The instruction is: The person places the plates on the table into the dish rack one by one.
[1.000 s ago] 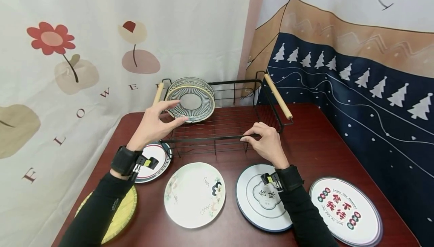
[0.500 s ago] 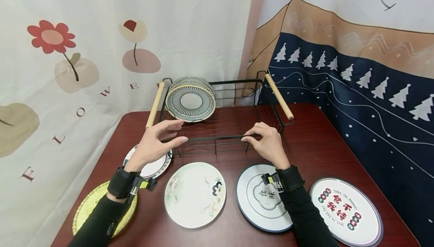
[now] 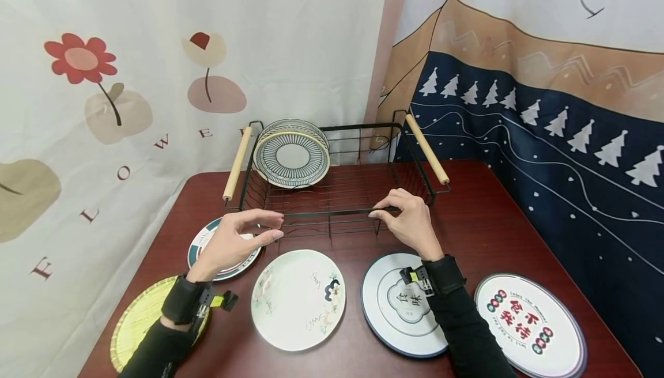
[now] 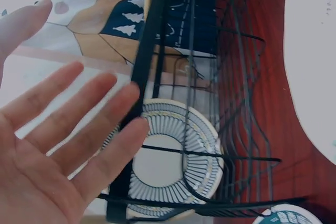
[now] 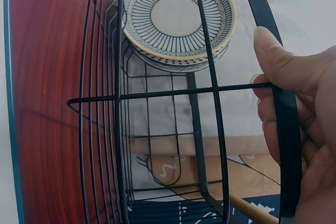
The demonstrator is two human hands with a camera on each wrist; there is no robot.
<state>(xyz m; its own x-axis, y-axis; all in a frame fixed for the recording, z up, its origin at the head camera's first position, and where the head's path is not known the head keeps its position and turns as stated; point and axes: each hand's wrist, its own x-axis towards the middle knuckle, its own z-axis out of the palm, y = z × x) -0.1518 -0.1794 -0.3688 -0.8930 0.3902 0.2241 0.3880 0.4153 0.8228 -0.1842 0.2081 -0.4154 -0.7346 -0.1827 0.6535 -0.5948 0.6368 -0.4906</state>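
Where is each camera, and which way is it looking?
Head: worn on the head, looking forward and down at the red table; both hands and black sleeves show, left hand free, right hand on the wire rack.
Left wrist: on the left wrist, looking past the open left hand into the rack; only palm and fingers show.
Right wrist: on the right wrist, looking along the rack; only the right hand gripping its rim shows.
Shared: all three see the striped plate standing in the rack.
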